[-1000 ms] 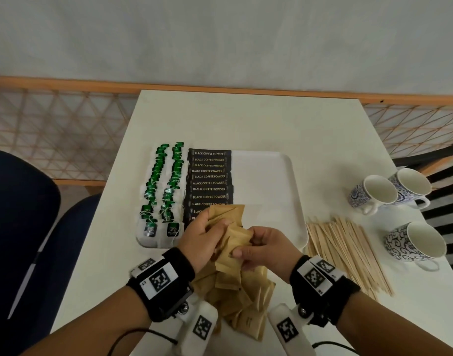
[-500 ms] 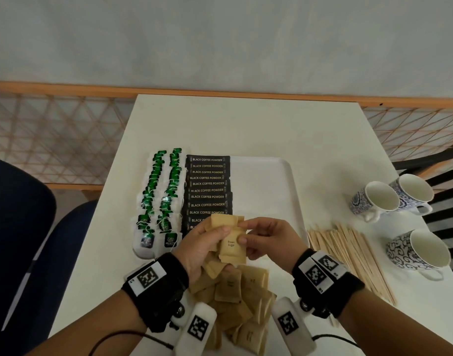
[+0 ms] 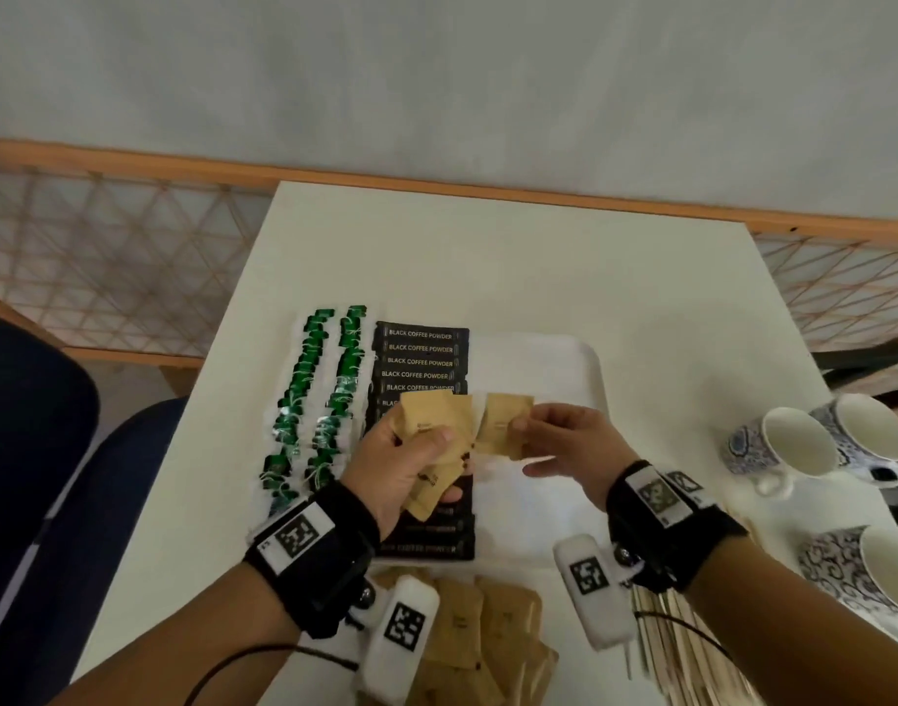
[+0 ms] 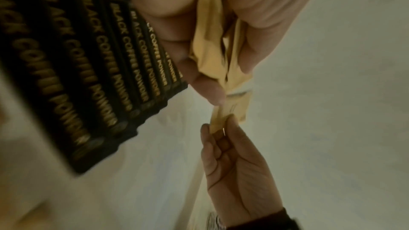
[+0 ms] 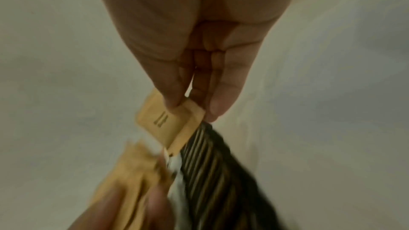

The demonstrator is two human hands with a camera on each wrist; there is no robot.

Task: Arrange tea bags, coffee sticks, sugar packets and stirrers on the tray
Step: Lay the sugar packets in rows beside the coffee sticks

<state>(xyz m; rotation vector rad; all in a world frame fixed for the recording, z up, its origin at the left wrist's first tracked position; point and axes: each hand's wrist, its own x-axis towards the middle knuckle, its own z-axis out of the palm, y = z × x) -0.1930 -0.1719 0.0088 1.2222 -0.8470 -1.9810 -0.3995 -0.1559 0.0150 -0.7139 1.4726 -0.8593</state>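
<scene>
A white tray (image 3: 554,369) holds two rows of green tea bags (image 3: 314,394) at its left and a column of black coffee sticks (image 3: 420,355) beside them. My left hand (image 3: 411,461) grips a bunch of brown sugar packets (image 3: 437,425) above the coffee sticks. My right hand (image 3: 549,440) pinches a single brown sugar packet (image 3: 503,430) just right of that bunch, over the tray's bare middle. In the right wrist view thumb and fingers pinch the packet (image 5: 170,121) by its edge. More sugar packets (image 3: 493,634) lie on the table at the near edge. Wooden stirrers (image 3: 691,654) lie to their right.
Three patterned cups (image 3: 793,445) stand on the white table (image 3: 513,267) at the right. A wooden lattice railing (image 3: 106,247) runs behind the table. Dark blue chair seats (image 3: 34,450) are at the left.
Both hands have risen from the loose pile and moved forward over the tray. The right hand has drawn one packet away to the right of the bunch in the left hand.
</scene>
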